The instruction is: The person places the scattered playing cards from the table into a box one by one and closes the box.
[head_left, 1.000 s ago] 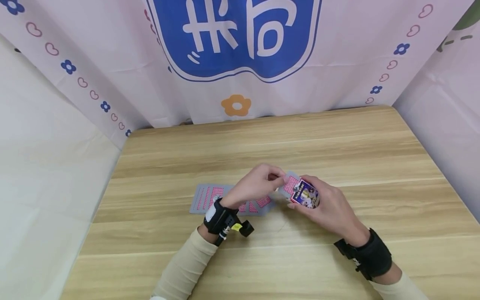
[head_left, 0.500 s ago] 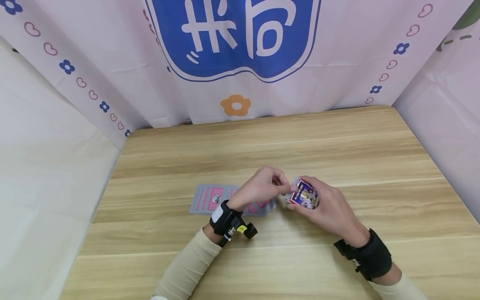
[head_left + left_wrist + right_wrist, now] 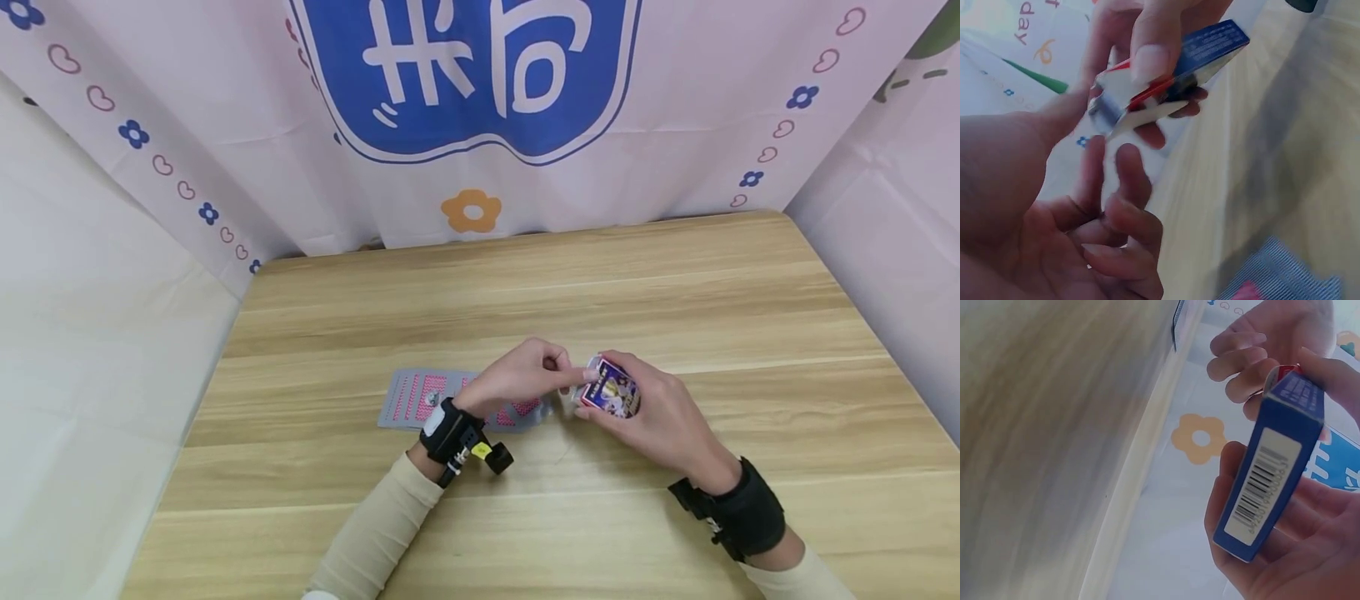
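My right hand [image 3: 663, 408] grips a small playing card box [image 3: 617, 397], its printed face up and its end toward the left hand. In the right wrist view the box's blue side shows a barcode label [image 3: 1263, 487]. The left wrist view shows the box end standing open, with a pale flap [image 3: 1147, 117] sticking out. My left hand [image 3: 525, 372] is at that end, its thumb extended onto the opening and its other fingers bent below, apart from the box. Face-down playing cards [image 3: 431, 395] with pink-and-grey backs overlap in a row on the table, partly behind the left hand.
The wood-grain table [image 3: 337, 317] spreads around the hands. A white cloth [image 3: 675, 167] with a blue emblem hangs along its back edge, and pale sheets stand at both sides. Each wrist wears a black strap [image 3: 742, 512] with a camera.
The card that stuck out of the box has gone inside under the left thumb. My left hand has shifted slightly right and down. The right hand and box have hardly moved.
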### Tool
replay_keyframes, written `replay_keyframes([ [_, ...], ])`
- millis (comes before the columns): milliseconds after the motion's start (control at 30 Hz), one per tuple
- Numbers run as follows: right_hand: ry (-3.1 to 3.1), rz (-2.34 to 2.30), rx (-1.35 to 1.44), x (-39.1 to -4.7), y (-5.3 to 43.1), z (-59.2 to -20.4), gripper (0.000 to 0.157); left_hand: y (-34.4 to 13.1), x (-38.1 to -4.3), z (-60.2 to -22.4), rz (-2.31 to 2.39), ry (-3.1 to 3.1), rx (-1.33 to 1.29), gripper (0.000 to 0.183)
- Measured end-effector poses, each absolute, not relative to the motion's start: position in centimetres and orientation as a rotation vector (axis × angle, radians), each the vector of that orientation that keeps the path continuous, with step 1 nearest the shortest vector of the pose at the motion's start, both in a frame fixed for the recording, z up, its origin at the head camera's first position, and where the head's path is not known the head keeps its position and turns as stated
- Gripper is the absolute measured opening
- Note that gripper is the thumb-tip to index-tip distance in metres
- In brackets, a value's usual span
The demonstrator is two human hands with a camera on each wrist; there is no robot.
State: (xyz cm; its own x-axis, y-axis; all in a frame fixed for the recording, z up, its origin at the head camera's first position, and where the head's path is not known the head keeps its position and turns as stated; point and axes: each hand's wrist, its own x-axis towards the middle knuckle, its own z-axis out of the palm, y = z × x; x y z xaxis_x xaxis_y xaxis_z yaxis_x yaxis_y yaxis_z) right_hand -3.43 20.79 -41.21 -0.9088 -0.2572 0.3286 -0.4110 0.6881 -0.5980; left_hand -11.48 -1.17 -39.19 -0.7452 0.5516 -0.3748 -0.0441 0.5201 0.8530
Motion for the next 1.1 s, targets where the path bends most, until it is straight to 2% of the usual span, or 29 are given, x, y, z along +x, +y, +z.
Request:
replay_keyframes([
  [233, -2.721, 1.002, 0.506, -3.6, 20.9, -41.0, 0.077, -3.1, -12.1, -37.9, 0.658, 2.615, 0.482, 0.037],
  [400, -2.744, 0.998, 0.498, -3.6, 20.8, -41.0, 0.079, -4.1, -12.5, -38.6, 0.317, 2.669, 0.434, 0.052],
  [767, -2.788, 1.012, 0.481, -3.4, 20.5, -41.2, 0.076, -4.4, -12.8, -39.3, 0.322, 2.697, 0.413, 0.058],
  [1100, -2.771, 1.009, 0.497, -3.2, 20.1, -41.2, 0.073, -4.7, -12.8, -39.2, 0.276, 2.778, 0.452, 0.057],
])
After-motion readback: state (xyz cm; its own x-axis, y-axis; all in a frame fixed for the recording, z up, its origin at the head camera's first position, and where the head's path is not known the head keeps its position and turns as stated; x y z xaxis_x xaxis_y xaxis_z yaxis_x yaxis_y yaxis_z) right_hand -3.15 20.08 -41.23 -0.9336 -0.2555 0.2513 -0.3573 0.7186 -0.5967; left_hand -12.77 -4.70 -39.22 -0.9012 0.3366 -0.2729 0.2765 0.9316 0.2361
